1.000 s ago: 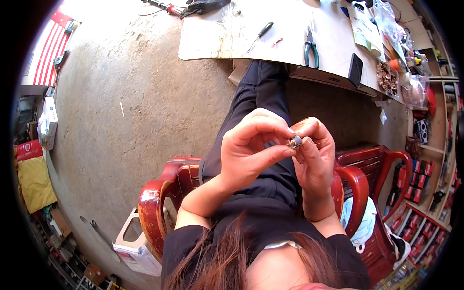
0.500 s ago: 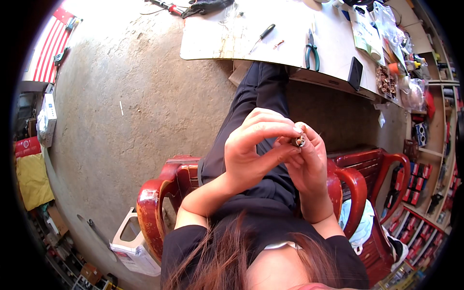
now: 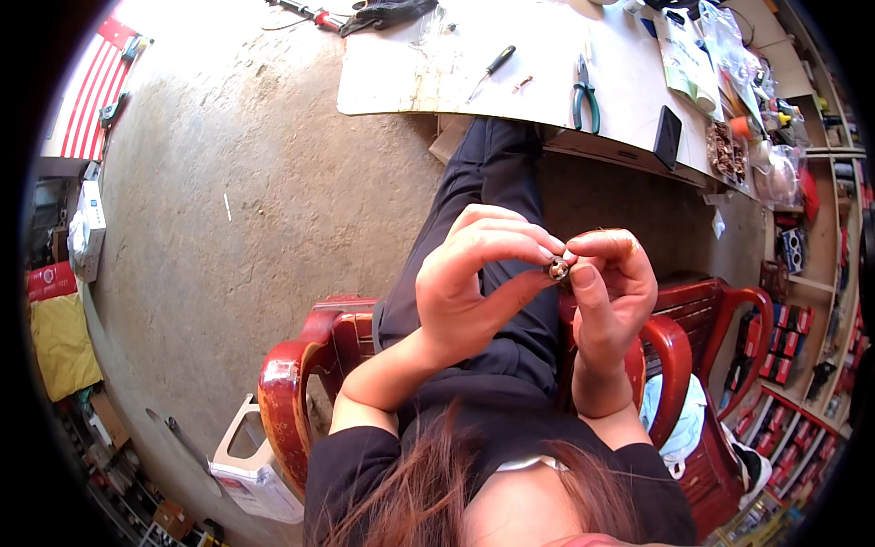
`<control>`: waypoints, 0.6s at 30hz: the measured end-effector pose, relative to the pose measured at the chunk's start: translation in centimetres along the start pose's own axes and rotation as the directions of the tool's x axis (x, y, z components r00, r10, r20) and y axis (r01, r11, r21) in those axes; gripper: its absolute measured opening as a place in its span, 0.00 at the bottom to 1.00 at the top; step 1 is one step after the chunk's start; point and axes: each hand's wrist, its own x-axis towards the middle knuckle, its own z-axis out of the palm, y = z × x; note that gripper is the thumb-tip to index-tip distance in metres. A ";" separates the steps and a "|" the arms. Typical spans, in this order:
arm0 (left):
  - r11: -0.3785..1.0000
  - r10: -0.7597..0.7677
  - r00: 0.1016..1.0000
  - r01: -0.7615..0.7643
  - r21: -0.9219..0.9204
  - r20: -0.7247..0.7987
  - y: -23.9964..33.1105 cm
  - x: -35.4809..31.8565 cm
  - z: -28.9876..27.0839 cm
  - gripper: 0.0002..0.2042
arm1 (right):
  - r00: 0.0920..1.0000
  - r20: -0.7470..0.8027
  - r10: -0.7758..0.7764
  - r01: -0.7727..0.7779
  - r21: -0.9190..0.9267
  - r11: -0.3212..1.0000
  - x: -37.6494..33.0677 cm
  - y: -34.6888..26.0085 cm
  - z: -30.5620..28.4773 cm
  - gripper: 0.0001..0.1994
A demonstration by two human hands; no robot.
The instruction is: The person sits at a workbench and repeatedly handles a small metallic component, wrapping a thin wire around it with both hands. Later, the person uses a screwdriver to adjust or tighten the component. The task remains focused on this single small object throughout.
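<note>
Over my lap, my left hand [image 3: 467, 281] pinches a small round metal part [image 3: 559, 269] between thumb and fingertips. The end that shows is circular, with a shiny rim and brassy bits inside; its exact kind is too small to tell. From the right, my right hand [image 3: 612, 284] meets it with thumb and forefinger curled in a pinch at its edge. Ahead on the white table lie a screwdriver [image 3: 493, 71] with a dark handle, a tiny reddish piece [image 3: 522, 84] and pliers [image 3: 585, 96] with teal-and-black handles.
A dark phone [image 3: 668, 137] sits by the table's near edge, beside a clear box of brown bits [image 3: 726, 150] and plastic bags [image 3: 729, 46]. Red wooden chair arms [image 3: 293, 383] flank me. Shelves of boxes [image 3: 788, 342] stand at right, and a whitish plastic container [image 3: 251, 465] at lower left.
My right hand has shifted right and turned, its thumb and forefinger now at the part's right edge. The metal part, in my left fingers, has moved slightly left and faces up more.
</note>
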 end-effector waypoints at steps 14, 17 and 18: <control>0.990 0.071 0.995 -0.079 0.117 0.072 0.3 0.6 -0.6 0.14 | 0.976 0.091 -0.198 0.217 -0.328 0.919 0.8 -1.2 -0.3 0.05; 0.979 0.118 0.985 -0.137 0.154 0.125 0.6 1.0 -0.9 0.11 | 0.972 0.118 -0.204 0.233 -0.373 0.898 1.0 -1.5 -0.4 0.05; 0.975 0.127 0.983 -0.147 0.166 0.129 0.7 1.2 -1.0 0.11 | 0.973 0.122 -0.195 0.227 -0.385 0.894 1.1 -1.6 -0.5 0.05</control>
